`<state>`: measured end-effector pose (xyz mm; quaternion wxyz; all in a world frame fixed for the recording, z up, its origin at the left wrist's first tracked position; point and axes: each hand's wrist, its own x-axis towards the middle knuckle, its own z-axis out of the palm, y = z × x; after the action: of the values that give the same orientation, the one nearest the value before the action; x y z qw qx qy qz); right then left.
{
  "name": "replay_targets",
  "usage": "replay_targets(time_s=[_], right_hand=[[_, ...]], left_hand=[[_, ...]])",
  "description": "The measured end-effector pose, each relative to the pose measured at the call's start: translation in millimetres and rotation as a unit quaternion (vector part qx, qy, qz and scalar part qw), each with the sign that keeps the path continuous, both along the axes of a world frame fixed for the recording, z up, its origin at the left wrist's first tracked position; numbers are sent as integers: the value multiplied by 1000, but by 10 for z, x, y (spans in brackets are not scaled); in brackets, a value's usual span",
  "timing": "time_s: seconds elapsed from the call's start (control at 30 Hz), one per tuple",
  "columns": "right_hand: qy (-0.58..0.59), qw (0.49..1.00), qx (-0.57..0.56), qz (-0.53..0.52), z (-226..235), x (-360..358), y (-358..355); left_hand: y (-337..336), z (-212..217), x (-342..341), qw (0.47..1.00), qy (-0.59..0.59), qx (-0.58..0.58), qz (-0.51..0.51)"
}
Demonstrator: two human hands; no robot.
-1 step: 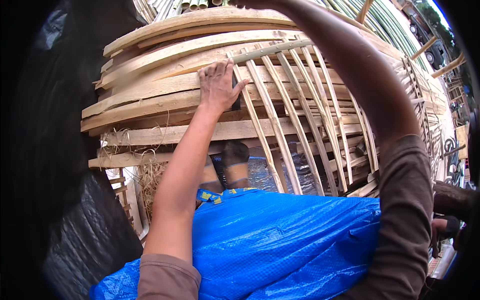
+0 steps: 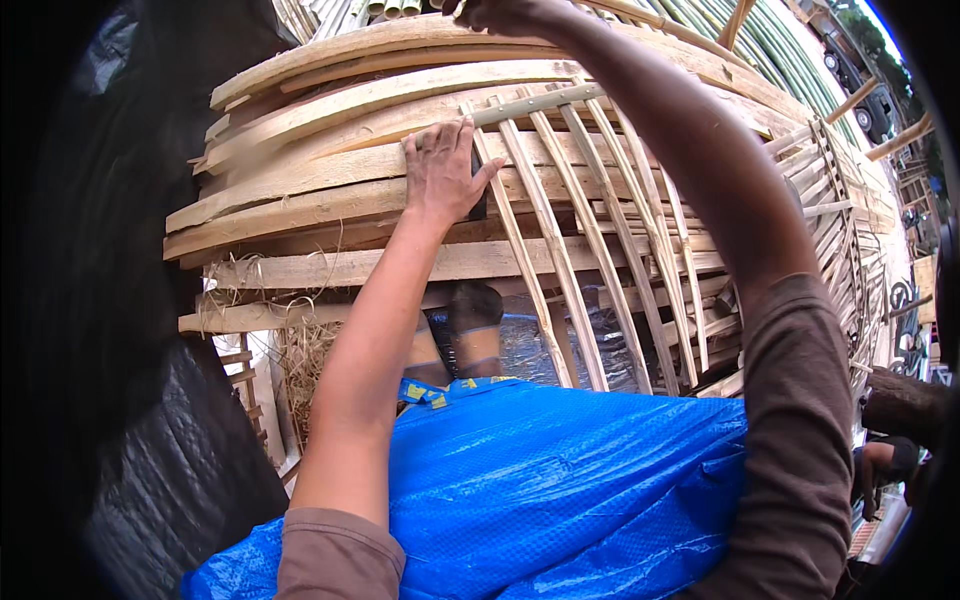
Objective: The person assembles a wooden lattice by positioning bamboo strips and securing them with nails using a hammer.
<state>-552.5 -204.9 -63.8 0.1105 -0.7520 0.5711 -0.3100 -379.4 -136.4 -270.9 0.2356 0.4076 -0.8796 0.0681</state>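
My left hand lies flat on the pale sawn planks, fingers stretched out and thumb spread. The thumb touches the end slat of a slatted wooden frame. A strip fixed with nail-like dots crosses the slats near their far ends. Beside the left palm, a small dark piece is mostly hidden. At the upper edge, my right hand is partly cut off by the picture. Its fingers are curled, and something small and pale shows at them, too little to name.
A blue tarp covers my lap. Black sheeting hangs at the left. Dry straw-like shavings lie near the planks. More slatted panels stand at the right, with long green poles beyond and a co-worker at the far right.
My right hand and arm have shifted left and slightly nearer, showing more of the slatted panels at the right. My left hand stays at the end slat.
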Motion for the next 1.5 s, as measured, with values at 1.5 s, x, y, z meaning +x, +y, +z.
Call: replay_targets(time_s=[1.5], right_hand=[[-42,982,-183,-40,-1669,129,593]], left_hand=[[-68,-26,-109,980,200,-13,17]])
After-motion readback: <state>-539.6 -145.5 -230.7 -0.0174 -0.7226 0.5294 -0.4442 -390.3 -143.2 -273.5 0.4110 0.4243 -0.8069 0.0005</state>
